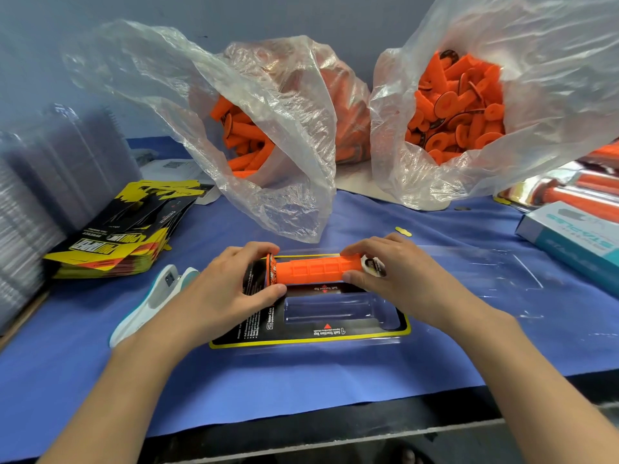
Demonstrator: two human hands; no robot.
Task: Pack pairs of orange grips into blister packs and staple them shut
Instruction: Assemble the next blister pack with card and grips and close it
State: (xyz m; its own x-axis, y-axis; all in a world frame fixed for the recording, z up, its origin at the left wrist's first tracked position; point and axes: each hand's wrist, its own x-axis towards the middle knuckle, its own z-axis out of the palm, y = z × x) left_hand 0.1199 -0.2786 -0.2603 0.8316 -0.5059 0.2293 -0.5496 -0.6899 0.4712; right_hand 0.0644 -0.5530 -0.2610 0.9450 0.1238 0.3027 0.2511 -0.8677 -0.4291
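Note:
An orange grip (pixel 318 270) lies crosswise over the far cavity of a clear blister pack (pixel 330 311) with a black and yellow card inside it. My left hand (pixel 227 289) grips the flanged left end of the grip. Fingers and thumb of my right hand (pixel 385 272) pinch its right end. The near cavity of the pack holds nothing. A white and teal stapler (pixel 154 301) lies on the blue mat just left of my left hand.
Two open plastic bags of orange grips (pixel 248 142) (pixel 459 108) stand at the back. A stack of black and yellow cards (pixel 124 229) and stacked clear blisters (pixel 50 169) are at the left. Packed blisters (pixel 576 185) and a teal box (pixel 576 236) sit at the right.

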